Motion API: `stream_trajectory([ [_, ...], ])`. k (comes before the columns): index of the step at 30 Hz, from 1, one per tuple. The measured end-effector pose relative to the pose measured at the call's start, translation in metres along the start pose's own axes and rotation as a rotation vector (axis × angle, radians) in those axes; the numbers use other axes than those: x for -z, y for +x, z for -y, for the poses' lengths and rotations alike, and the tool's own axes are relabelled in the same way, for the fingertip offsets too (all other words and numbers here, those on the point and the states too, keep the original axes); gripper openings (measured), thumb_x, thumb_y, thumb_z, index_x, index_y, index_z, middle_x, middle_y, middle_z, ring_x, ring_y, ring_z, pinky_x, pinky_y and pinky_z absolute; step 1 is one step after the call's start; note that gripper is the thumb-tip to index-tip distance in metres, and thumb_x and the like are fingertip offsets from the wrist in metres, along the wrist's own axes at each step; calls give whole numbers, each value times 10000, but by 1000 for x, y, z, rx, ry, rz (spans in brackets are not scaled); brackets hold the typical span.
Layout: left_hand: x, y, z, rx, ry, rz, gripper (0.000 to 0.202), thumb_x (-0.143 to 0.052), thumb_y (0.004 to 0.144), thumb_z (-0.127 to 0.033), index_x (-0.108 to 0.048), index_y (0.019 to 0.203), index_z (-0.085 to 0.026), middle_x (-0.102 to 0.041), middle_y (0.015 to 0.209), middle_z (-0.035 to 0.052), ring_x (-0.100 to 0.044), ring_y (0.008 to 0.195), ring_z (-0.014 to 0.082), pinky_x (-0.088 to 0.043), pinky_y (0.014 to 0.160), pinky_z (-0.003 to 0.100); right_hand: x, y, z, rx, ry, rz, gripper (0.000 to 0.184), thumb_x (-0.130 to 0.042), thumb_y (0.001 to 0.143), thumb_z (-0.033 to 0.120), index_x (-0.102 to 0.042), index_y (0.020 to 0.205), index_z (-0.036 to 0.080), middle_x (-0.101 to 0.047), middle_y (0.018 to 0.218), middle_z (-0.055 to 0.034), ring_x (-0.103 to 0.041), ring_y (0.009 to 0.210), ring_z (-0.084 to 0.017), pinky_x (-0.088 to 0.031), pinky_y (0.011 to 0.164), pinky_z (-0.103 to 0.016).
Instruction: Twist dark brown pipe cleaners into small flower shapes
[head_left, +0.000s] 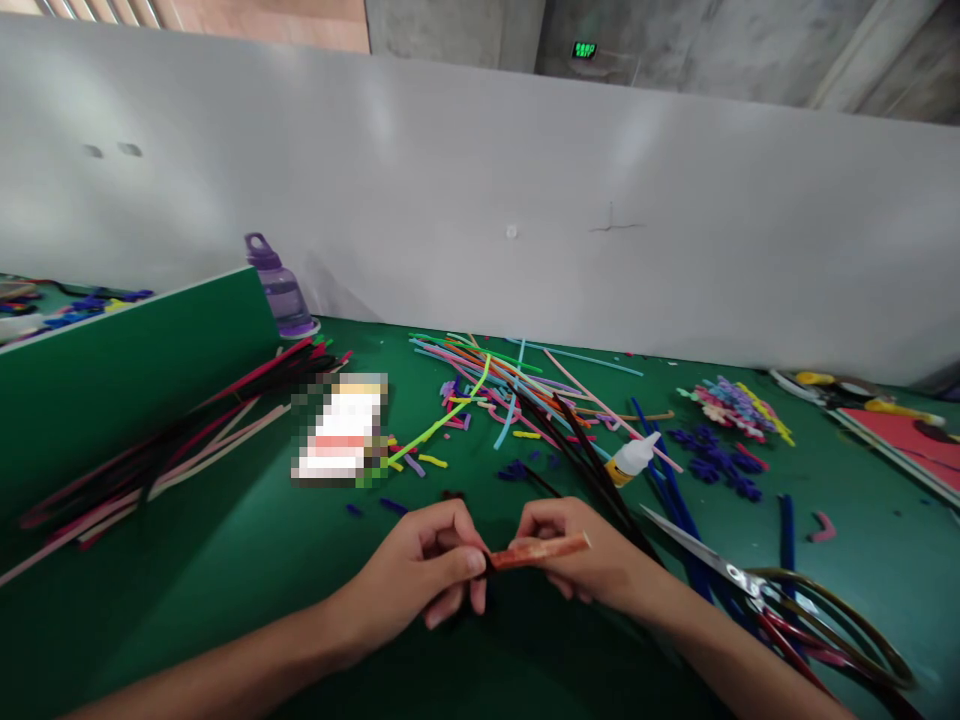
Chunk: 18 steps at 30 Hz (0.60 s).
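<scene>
In front of me at the near middle of the table, my left hand pinches a dark fuzzy strand, which looks like a dark brown pipe cleaner, between thumb and forefinger. It meets the left end of a short reddish-brown stick with a pale right tip. Behind that stick my right hand is closed, its curled fingers against the stick's side. My fingers hide part of the join. Scissors lie partly open beside my right forearm, and a white glue bottle with a yellow label is beyond that hand.
Loose coloured pipe cleaners and short cut pieces lie across the green table. Purple flower-like bundles are on the right. A blurred-out phone-like object, a green divider and a purple bottle stand leftward.
</scene>
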<state>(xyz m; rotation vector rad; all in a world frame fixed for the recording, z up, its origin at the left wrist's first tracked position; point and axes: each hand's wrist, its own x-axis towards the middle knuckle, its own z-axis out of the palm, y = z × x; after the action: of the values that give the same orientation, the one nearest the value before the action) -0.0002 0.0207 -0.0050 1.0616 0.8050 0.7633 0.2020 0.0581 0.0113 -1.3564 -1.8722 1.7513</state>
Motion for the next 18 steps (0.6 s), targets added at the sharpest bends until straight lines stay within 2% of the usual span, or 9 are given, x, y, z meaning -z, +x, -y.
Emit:
stream_trajectory([
  [5, -7, -5, 3, 74, 189, 53, 128, -617, 751, -204, -505, 729, -145, -633, 587, -3, -379, 335, 20, -265, 333, 126, 1, -2, 5, 105, -62, -57, 165, -634, 736, 264, -564, 662, 134, -429, 500, 67, -366, 465, -51, -265, 436, -166],
  [9, -9, -6, 4, 63, 335, 67, 136, -630, 754, -237, -531, 722, -151, -616, 586, -20, -396, 354, 25, -293, 349, 123, -8, -13, 17, 152, -110, -136, 152, -619, 749, 236, -568, 646, 137, -485, 556, 45, -416, 543, -72, -307, 495, -175],
  [13, -10, -5, 4, 43, 422, 53, 136, -622, 769, -239, -539, 704, -153, -603, 574, -25, -397, 357, 30, -283, 346, 123, -20, -27, 23, 164, -288, -219, 162, -591, 778, 218, -566, 630, 158, -538, 543, 40, -447, 507, -75, -288, 469, -183],
  [16, -10, -6, 2, 1, 473, 56, 140, -599, 791, -233, -543, 694, -150, -569, 546, -35, -398, 369, 34, -281, 359, 121, -29, -36, 19, 323, -538, -271, 163, -558, 822, 244, -583, 673, 181, -604, 575, 25, -521, 511, -97, -295, 478, -207],
  [18, -10, -6, 2, -26, 504, 58, 80, -564, 810, -206, -566, 756, -148, -557, 555, -39, -402, 382, 35, -288, 376, 120, -33, -39, 15, 465, -727, -287, 150, -518, 843, 236, -592, 725, 178, -637, 603, 0, -577, 520, -127, -299, 478, -232],
])
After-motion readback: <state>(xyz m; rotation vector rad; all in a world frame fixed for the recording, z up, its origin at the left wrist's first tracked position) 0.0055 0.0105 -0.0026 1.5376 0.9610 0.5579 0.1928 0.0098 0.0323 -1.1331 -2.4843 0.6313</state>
